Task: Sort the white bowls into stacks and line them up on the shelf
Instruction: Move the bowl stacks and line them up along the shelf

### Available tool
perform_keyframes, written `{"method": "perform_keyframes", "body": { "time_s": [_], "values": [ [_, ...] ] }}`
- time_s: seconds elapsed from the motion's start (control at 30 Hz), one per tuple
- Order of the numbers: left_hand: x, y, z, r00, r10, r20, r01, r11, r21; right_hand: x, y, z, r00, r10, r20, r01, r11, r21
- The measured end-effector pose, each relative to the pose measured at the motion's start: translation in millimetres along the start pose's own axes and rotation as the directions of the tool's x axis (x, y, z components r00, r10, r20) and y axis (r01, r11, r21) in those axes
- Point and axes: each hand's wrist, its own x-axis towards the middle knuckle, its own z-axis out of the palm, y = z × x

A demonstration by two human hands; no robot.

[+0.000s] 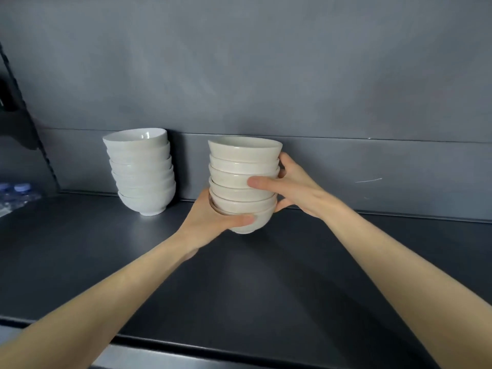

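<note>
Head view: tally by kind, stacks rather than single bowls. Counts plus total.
bowl stacks: 2 (standing stack, held stack)
hands: 2 (left hand, right hand), both gripping the held stack
blue-capped bottles: 2
total: 6

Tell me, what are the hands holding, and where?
A stack of bowls: the left hand grips the bottom bowl, the right hand clasps the stack's right side.

1. Shelf (292, 275) surface lay open in front and to the right of the held bowl stack (243, 182).
2. A gap separated the held bowl stack from the standing bowl stack (143, 177) on its left.
3. Back panel (372, 169) closed off the rear.
4. Bottles (18, 193) and an upright (26, 115) bounded the far left.
</note>
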Motion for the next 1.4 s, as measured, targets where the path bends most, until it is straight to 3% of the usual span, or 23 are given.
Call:
{"method": "perform_keyframes", "body": {
  "time_s": [0.4, 0.97, 1.4],
  "values": [
    [40.8, -48.0, -62.2, 0.999, 0.010, 0.034, -0.009, 0.999, -0.039, 63.2, 5.5, 49.8, 1.000, 0.022, -0.020, -0.022, 0.999, -0.027],
    [57.2, -88.6, -104.7, 0.983, 0.081, 0.165, -0.062, 0.991, -0.119, 61.5, 10.1, 93.7, 0.986, 0.022, -0.163, -0.020, 1.000, 0.018],
    [45.7, -99.5, -107.3, 0.996, -0.030, -0.086, 0.032, 0.999, 0.025, 55.8, 19.3, 95.6, 0.984, -0.007, -0.180, 0.013, 0.999, 0.033]
  ]
}}
